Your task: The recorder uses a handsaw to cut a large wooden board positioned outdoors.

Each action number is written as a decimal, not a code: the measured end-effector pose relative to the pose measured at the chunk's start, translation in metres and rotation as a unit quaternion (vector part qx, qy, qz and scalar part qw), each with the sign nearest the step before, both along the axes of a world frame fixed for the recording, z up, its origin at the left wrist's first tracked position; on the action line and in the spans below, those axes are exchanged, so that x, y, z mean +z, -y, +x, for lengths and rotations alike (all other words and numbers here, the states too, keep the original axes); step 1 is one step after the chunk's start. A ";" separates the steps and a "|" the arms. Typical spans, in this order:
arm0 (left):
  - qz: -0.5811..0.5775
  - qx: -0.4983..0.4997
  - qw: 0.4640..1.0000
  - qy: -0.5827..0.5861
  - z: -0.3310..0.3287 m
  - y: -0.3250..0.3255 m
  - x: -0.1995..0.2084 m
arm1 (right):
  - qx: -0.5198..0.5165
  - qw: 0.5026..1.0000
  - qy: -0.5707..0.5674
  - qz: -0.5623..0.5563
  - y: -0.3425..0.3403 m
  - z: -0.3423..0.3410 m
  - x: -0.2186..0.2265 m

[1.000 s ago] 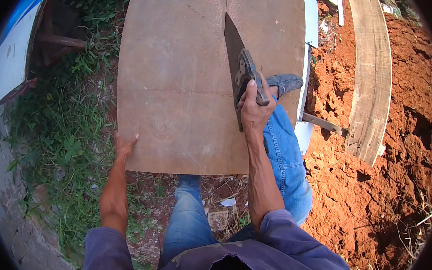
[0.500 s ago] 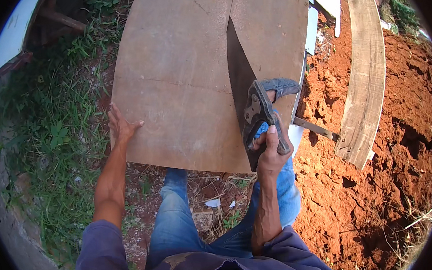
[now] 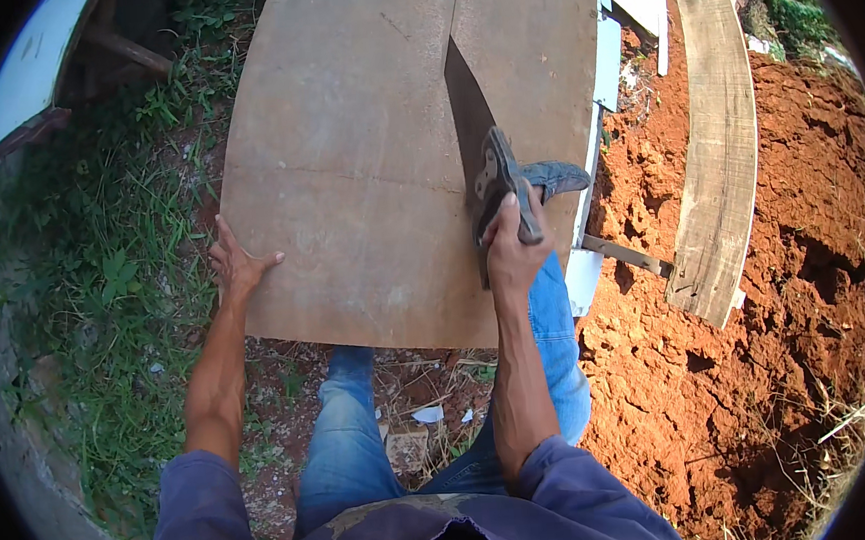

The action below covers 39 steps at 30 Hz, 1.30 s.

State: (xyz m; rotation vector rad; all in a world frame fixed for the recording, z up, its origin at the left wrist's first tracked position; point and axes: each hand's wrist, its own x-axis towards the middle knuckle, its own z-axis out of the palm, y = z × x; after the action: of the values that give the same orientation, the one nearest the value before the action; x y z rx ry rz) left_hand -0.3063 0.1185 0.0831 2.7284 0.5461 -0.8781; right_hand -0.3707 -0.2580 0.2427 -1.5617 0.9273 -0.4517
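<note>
A large brown plywood sheet (image 3: 364,144) lies flat in front of me, with a saw cut running down from its far edge. My right hand (image 3: 513,249) grips the handle of a hand saw (image 3: 474,142) whose dark blade stands in that cut. My left hand (image 3: 237,269) presses flat on the sheet's near left edge, fingers spread. My right knee in blue jeans (image 3: 554,312) rests up against the sheet, and a grey shoe (image 3: 556,176) sits on it beside the saw.
Grass (image 3: 102,273) covers the ground on the left. Red loose soil (image 3: 794,275) fills the right side. A long weathered wooden plank (image 3: 714,140) lies on the soil, with white boards (image 3: 603,57) under the sheet's right edge.
The saw and my right hand have pushed forward, up the sheet, after being drawn back toward me half a second ago. My left hand stays on the left edge.
</note>
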 end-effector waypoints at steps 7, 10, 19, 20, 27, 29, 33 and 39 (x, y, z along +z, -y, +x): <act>0.021 -0.002 0.999 -0.041 0.012 0.005 0.003 | 0.023 0.999 -0.048 -0.005 0.008 0.040 -0.034; 0.010 0.000 0.999 -0.037 0.012 -0.001 0.009 | -0.003 0.999 -0.046 0.002 -0.034 -0.086 0.067; -0.015 -0.024 1.000 -0.013 0.018 0.048 -0.015 | -0.001 0.987 -0.101 -0.126 0.092 0.147 -0.084; -0.019 -0.019 0.999 -0.029 0.018 0.050 -0.014 | 0.004 0.990 -0.106 -0.097 0.086 0.123 -0.077; 0.026 -0.008 0.999 -0.038 0.011 -0.003 0.004 | 0.022 0.996 -0.074 0.040 -0.028 -0.060 0.090; -0.002 -0.007 1.000 0.005 0.009 -0.001 0.000 | 0.020 0.999 -0.040 -0.023 -0.006 -0.010 0.023; -0.040 -0.041 0.998 0.022 0.009 0.046 -0.026 | -0.013 0.992 -0.048 -0.118 0.098 0.160 -0.106; 0.004 -0.015 0.999 -0.044 0.003 0.009 0.003 | 0.006 0.996 -0.087 -0.030 -0.019 -0.049 0.034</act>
State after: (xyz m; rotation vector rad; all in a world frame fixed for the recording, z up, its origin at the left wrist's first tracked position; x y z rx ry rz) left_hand -0.3029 0.1099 0.0864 2.7230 0.5282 -1.0087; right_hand -0.4200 -0.2391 0.2764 -1.6808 1.0444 -0.3404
